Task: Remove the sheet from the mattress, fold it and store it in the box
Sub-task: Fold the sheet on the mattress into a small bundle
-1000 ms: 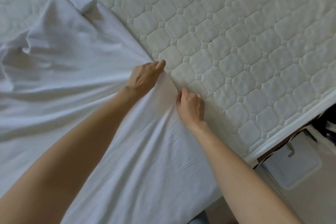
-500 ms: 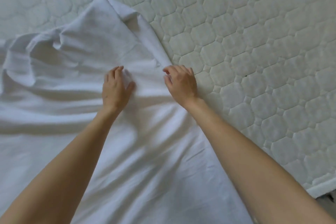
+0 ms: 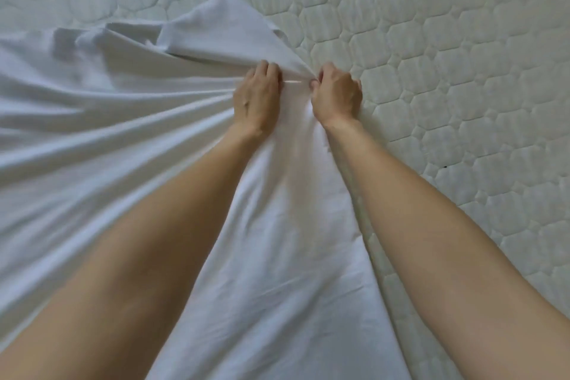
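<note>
1. The mattress point(image 3: 447, 77) fills the view, its quilted top bare along the far edge and the whole right side.
2. The sheet point(image 3: 92, 139) lies loose over the left and near part of the mattress. Its folds fan out leftward from the hands, and a peaked flap stands just beyond them.
3. The left hand point(image 3: 257, 99) curls its fingers into the bunched cloth and grips it, knuckles up.
4. The right hand point(image 3: 337, 95) sits just beside it at the sheet's right edge, fingers curled and pinching the same gather.
5. Most of the sheet lies to the left of both hands, so the left arm is nearer it. Gathering probably runs that way; the box is out of view.
</note>
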A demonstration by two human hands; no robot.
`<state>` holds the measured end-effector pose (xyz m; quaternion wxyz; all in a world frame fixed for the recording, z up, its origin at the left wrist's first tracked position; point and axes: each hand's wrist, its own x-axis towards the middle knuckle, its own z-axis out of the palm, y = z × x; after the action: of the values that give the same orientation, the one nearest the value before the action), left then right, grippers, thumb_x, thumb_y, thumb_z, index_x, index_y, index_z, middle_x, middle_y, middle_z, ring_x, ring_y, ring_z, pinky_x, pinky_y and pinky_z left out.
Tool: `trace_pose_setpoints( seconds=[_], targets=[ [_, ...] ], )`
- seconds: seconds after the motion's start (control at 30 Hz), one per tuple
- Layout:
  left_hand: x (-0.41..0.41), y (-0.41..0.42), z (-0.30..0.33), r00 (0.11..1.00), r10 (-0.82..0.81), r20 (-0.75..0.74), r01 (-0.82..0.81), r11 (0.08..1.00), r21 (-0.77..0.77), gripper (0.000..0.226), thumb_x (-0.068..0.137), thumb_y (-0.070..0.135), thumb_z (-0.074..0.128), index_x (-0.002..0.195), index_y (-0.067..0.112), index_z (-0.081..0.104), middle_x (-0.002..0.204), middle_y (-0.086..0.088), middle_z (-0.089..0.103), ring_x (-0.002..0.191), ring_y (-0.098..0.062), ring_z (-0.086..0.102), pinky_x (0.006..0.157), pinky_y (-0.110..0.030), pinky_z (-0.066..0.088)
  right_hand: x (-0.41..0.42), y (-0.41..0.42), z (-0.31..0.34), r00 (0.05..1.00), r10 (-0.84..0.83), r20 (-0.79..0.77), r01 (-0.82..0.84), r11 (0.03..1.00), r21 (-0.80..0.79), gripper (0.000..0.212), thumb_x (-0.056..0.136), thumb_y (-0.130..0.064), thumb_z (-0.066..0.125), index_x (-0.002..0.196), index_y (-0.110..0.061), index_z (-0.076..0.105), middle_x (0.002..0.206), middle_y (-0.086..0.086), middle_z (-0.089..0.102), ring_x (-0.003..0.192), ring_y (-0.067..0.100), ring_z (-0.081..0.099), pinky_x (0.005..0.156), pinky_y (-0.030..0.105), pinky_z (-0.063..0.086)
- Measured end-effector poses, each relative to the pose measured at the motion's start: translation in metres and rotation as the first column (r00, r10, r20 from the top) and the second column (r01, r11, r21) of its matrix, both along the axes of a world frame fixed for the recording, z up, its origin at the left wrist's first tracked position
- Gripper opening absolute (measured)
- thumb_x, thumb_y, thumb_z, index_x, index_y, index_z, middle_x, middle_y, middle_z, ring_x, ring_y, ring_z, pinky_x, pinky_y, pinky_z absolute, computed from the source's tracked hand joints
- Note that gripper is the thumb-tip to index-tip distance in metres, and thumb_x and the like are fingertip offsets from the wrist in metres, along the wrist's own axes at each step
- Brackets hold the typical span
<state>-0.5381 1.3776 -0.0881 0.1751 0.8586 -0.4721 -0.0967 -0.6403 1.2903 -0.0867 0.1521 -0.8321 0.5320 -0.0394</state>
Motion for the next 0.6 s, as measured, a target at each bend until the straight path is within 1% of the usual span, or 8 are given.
trace_pose_setpoints(
  seconds=[0.1, 0.17, 0.23, 0.33, 0.4, 0.47, 0.53, 0.6],
  targets=[
    [-0.007, 0.004, -0.007, 0.993, -0.076, -0.093, 0.078, 0.997, 0.022, 0.019, 0.094, 0.013, 0.039, 0.1, 0.007, 0.056, 0.107, -0.014, 0.056, 0.097, -0.034, 0.05, 0.072, -0.037, 0.031, -0.01, -0.013, 0.003, 0.993, 0.107, -0.06, -0.104, 0.993, 0.048, 0.022, 0.089, -0.03, 0.056, 0.1, -0.013, 0.065, 0.107, 0.009, 0.066, 0.106, 0.028, 0.055, 0.092, 0.032, 0.03],
    [-0.003, 0.025, -0.012, 0.995, -0.059, -0.08, 0.061, 0.998, 0.018, 0.021, 0.093, 0.02, 0.044, 0.109, 0.013, 0.057, 0.113, -0.01, 0.056, 0.104, -0.032, 0.05, 0.078, -0.038, 0.036, -0.004, -0.011, 0.006, 0.983, 0.185, -0.007, -0.185, 0.982, 0.029, 0.027, 0.088, -0.035, 0.054, 0.097, -0.013, 0.067, 0.107, 0.007, 0.065, 0.107, 0.028, 0.051, 0.089, 0.033, 0.03],
    [0.008, 0.047, -0.016, 1.0, 0.0, 0.005, 0.0, 0.999, 0.035, 0.037, 0.089, 0.033, 0.052, 0.122, 0.017, 0.052, 0.128, -0.008, 0.05, 0.118, -0.03, 0.044, 0.091, -0.04, 0.033, 0.007, -0.012, 0.01, 0.977, 0.187, 0.099, -0.188, 0.982, 0.003, 0.027, 0.092, -0.03, 0.047, 0.102, -0.013, 0.066, 0.111, 0.006, 0.062, 0.108, 0.028, 0.049, 0.085, 0.033, 0.031],
    [0.036, 0.063, -0.016, 0.997, 0.075, 0.003, -0.074, 0.974, 0.216, 0.073, 0.078, 0.056, 0.059, 0.138, 0.022, 0.036, 0.149, -0.005, 0.03, 0.137, -0.03, 0.022, 0.107, -0.051, 0.017, 0.03, -0.021, 0.014, 0.962, 0.165, 0.216, -0.176, 0.984, 0.03, 0.029, 0.095, -0.02, 0.04, 0.112, -0.017, 0.063, 0.111, 0.006, 0.064, 0.107, 0.027, 0.052, 0.085, 0.033, 0.031],
    [0.052, 0.061, -0.019, 0.998, 0.06, -0.015, -0.051, 0.938, 0.342, 0.089, 0.073, 0.067, 0.057, 0.145, 0.028, 0.022, 0.156, 0.001, 0.014, 0.142, -0.03, 0.007, 0.109, -0.061, 0.007, 0.049, -0.029, 0.015, 0.964, 0.13, 0.233, -0.154, 0.984, 0.087, 0.03, 0.097, -0.022, 0.038, 0.113, -0.02, 0.062, 0.107, 0.004, 0.067, 0.103, 0.025, 0.056, 0.09, 0.035, 0.03],
    [0.06, 0.055, -0.019, 0.999, 0.022, -0.04, -0.005, 0.923, 0.385, 0.095, 0.07, 0.072, 0.055, 0.146, 0.032, 0.016, 0.157, 0.005, 0.004, 0.143, -0.031, -0.001, 0.108, -0.065, 0.004, 0.072, -0.038, 0.015, 0.969, 0.075, 0.235, -0.11, 0.984, 0.142, 0.03, 0.097, -0.028, 0.037, 0.111, -0.019, 0.062, 0.108, 0.003, 0.067, 0.104, 0.024, 0.057, 0.094, 0.036, 0.03],
    [0.063, 0.052, -0.021, 0.998, 0.011, -0.067, 0.016, 0.921, 0.39, 0.097, 0.068, 0.072, 0.056, 0.146, 0.033, 0.015, 0.157, 0.005, 0.001, 0.143, -0.031, -0.003, 0.108, -0.066, 0.005, 0.095, -0.048, 0.015, 0.981, 0.021, 0.195, -0.056, 0.983, 0.176, 0.03, 0.095, -0.036, 0.041, 0.109, -0.019, 0.062, 0.116, 0.003, 0.061, 0.109, 0.024, 0.054, 0.094, 0.035, 0.03],
    [0.065, 0.052, -0.022, 0.997, 0.015, -0.079, 0.017, 0.921, 0.39, 0.098, 0.067, 0.072, 0.058, 0.146, 0.033, 0.016, 0.157, 0.005, 0.003, 0.143, -0.032, -0.002, 0.107, -0.066, 0.006, 0.116, -0.056, 0.013, 0.99, -0.03, 0.141, -0.005, 0.971, 0.237, 0.038, 0.09, -0.047, 0.048, 0.113, -0.019, 0.058, 0.124, 0.005, 0.054, 0.114, 0.025, 0.051, 0.097, 0.036, 0.031]
  ],
)
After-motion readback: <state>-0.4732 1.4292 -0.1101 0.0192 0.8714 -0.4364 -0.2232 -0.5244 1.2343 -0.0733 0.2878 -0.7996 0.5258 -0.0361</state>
